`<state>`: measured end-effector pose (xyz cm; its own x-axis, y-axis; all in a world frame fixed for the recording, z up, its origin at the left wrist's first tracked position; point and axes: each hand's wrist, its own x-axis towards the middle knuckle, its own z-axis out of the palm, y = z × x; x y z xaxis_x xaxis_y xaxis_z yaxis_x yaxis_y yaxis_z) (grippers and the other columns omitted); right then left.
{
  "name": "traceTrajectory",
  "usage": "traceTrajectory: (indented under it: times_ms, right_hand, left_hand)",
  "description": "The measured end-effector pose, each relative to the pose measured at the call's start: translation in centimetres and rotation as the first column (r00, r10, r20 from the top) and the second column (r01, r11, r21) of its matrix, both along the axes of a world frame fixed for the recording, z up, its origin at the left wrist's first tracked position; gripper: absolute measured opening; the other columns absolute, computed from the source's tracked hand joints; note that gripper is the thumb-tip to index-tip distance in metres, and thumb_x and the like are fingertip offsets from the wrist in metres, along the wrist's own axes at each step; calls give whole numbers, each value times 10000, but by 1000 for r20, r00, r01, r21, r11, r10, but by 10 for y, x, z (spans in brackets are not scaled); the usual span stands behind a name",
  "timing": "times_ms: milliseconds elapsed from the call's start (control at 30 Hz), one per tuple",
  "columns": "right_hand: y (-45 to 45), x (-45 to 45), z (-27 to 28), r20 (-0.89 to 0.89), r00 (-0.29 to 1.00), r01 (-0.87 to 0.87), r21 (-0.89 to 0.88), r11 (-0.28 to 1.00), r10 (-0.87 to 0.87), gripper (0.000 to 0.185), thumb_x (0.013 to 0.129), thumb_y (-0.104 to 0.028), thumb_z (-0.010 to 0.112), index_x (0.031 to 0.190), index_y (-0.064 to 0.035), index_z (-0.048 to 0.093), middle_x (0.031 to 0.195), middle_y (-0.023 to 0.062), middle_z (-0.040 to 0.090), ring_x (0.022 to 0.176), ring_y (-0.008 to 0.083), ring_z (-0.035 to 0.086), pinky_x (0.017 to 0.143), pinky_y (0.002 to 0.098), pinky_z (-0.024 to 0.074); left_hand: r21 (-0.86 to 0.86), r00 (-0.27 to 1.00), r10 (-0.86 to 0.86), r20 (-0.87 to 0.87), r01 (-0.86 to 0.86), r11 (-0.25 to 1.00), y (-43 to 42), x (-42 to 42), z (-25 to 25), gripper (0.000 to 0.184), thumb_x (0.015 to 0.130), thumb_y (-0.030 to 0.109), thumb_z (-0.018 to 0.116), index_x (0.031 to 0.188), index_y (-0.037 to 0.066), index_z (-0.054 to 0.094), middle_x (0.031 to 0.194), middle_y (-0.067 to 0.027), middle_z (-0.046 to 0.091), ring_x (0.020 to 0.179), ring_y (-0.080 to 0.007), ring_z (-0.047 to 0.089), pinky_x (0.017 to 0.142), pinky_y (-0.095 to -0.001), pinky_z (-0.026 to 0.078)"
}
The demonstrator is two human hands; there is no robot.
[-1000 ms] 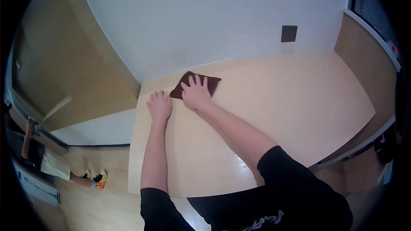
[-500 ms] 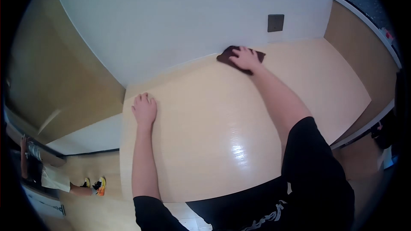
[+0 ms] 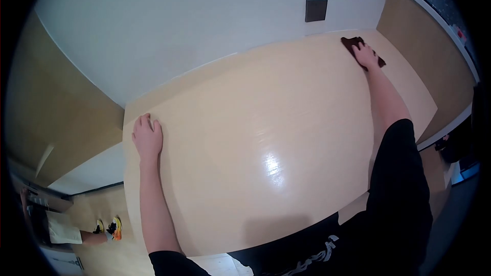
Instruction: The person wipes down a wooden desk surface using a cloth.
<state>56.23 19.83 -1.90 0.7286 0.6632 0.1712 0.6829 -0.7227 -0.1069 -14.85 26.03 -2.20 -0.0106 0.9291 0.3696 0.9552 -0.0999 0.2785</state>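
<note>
My right hand [image 3: 364, 56] presses a dark brown cloth [image 3: 349, 42] down on the pale wood tabletop [image 3: 220, 138], close to the back right corner. Parts of the cloth show on both sides of the hand; the rest is under the palm and fingers. At the left end of the tabletop rests my left hand [image 3: 147, 137], palm down with its fingers slightly spread. It holds nothing.
A white wall [image 3: 204, 20] with a dark square plate [image 3: 316, 10] runs along the table's back edge. Wooden panels flank it at the left [image 3: 66, 87] and right [image 3: 424, 41]. Another person in colourful shoes [image 3: 116, 228] stands at the lower left.
My right hand has slid the cloth rightward along the back edge toward the corner. The whole view has shifted a little; my left hand stays at the table's left end.
</note>
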Motion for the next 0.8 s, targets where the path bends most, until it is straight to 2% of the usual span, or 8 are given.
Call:
traceTrajectory:
  times_ms: [100, 333, 400, 533, 567, 600, 733, 800]
  right_hand:
    - [-35, 55, -2, 19, 997, 76, 6, 997, -76, 635, 912, -555, 318, 1384, -142, 415, 1405, 148, 430, 1310, 325, 390, 1062, 552, 292]
    - [-95, 160, 2, -3, 955, 298, -56, 953, -298, 651, 903, -523, 290, 1460, -188, 302, 1499, 113, 308, 1375, 317, 294, 1112, 546, 209]
    - [-96, 179, -2, 51, 957, 287, -49, 957, -284, 646, 913, -531, 285, 1459, -185, 295, 1460, 153, 356, 1333, 366, 345, 1079, 563, 262]
    - [-99, 238, -23, 77, 976, 208, -23, 978, -206, 640, 932, -494, 285, 1450, -118, 300, 1402, 245, 394, 1299, 414, 368, 1090, 503, 281]
    - [-92, 268, -36, 15, 962, 274, -39, 961, -274, 646, 909, -512, 275, 1478, -206, 259, 1517, 126, 268, 1387, 342, 257, 1099, 597, 181]
    - [-90, 284, -42, 12, 965, 263, -60, 963, -263, 642, 913, -515, 271, 1479, -213, 258, 1523, 117, 258, 1395, 332, 245, 1104, 595, 172]
    - [-88, 228, -14, -24, 961, 272, -85, 959, -275, 616, 915, -501, 264, 1483, -264, 240, 1534, 96, 242, 1405, 324, 228, 1107, 600, 155]
    - [-88, 211, -5, 14, 962, 274, -69, 959, -274, 616, 931, -470, 264, 1475, -181, 265, 1481, 168, 324, 1358, 368, 305, 1124, 476, 233]
  left_hand:
    - [11, 999, 19, -42, -19, 1000, -10, 3, 4, 385, 896, 280, 496, 1221, 77, 530, 1296, -126, 498, 1257, -293, 421, 1040, -476, 301]
    - [32, 1000, 9, -19, -9, 999, -33, 28, 23, 366, 888, 241, 518, 1218, 82, 528, 1282, -122, 504, 1238, -302, 432, 1028, -467, 312]
    - [32, 1000, 2, -28, -1, 999, -38, 29, 23, 363, 887, 231, 518, 1218, 83, 527, 1279, -123, 505, 1233, -305, 435, 1025, -462, 317]
    - [83, 999, -49, 9, 48, 995, -45, 29, 20, 347, 889, 202, 506, 1208, 68, 528, 1267, -139, 508, 1199, -323, 458, 1015, -438, 346]
    - [83, 998, -65, -8, 65, 994, -48, 31, 21, 341, 889, 187, 502, 1205, 61, 528, 1266, -147, 506, 1193, -329, 462, 1012, -433, 356]
    - [80, 996, -83, -24, 85, 993, -50, 33, 22, 335, 890, 172, 498, 1203, 55, 529, 1265, -154, 504, 1187, -335, 466, 1009, -428, 365]
    - [92, 996, -80, -42, 83, 992, -56, 37, 18, 321, 897, 135, 483, 1201, 39, 526, 1276, -167, 493, 1198, -345, 459, 1010, -419, 373]
    - [80, 996, -66, -59, 71, 994, -61, 46, 20, 319, 906, 132, 470, 1205, 35, 521, 1282, -174, 487, 1206, -348, 453, 1013, -418, 370]
